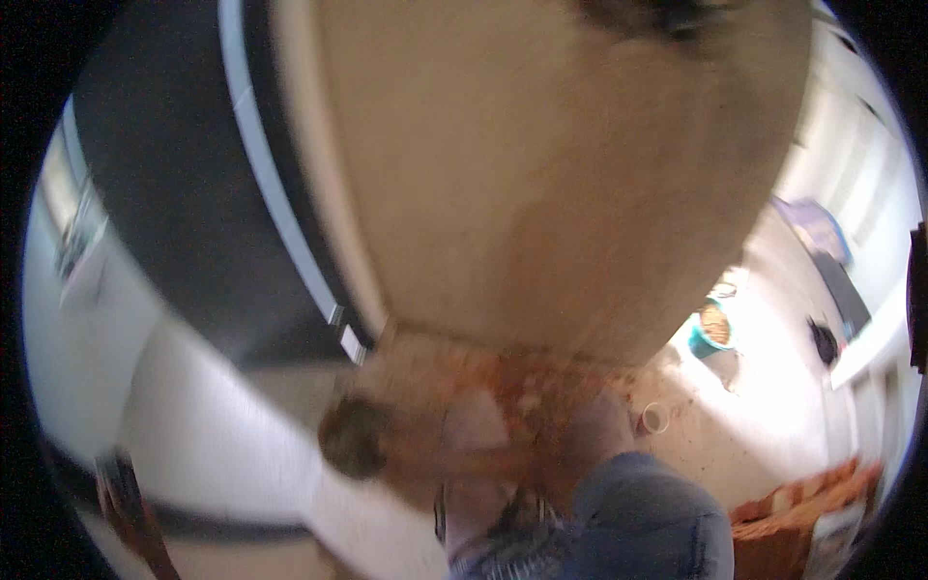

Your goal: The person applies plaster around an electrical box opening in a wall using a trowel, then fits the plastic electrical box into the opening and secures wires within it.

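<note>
My right arm, in a blue sleeve point(657, 517), bends leftward across my body. At its end my right hand point(391, 452) is smeared by motion against a roundish, dark greenish-brown thing point(354, 440), which it seems to grip; its kind is too blurred to tell. Far out at the lower left, my left hand point(128, 507) is raised, its fingers closed about a small dark thing point(116, 472) that I cannot make out. Below my arm shows a dark printed garment point(517, 536). Pale pinkish legs point(599, 425) stand over the reddish, crumb-strewn floor point(512, 377).
A broad tan wall point(570, 174) rises ahead, with a dark panel point(164, 174) and a pale blue strip point(261, 159) left of it. Rightward are a white cup point(655, 418), a teal bucket point(710, 333) of sandy material and stacked orange bricks point(783, 541).
</note>
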Demonstrator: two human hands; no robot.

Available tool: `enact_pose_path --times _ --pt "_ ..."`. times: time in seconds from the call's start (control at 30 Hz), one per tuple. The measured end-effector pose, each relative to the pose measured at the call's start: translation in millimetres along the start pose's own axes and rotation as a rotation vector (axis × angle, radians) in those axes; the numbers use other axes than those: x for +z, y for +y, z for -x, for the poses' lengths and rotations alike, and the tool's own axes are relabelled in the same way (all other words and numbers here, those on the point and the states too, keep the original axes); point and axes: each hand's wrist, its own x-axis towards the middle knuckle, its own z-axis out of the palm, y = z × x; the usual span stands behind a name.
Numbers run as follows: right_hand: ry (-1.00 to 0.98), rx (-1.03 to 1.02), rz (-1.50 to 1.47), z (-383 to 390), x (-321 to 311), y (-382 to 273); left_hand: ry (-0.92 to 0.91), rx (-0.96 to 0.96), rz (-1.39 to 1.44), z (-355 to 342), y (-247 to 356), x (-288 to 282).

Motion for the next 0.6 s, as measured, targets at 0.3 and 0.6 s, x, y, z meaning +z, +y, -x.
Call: enact_pose_path --times 0.3,0.6 --pt "-0.235 0.12 0.642 -37 4 32 0.1 -0.088 -0.109 -26 21 -1" --pt "-1.069 0.151 0.761 -152 45 106 0.031 -0.077 -0.116 -82 19 10"
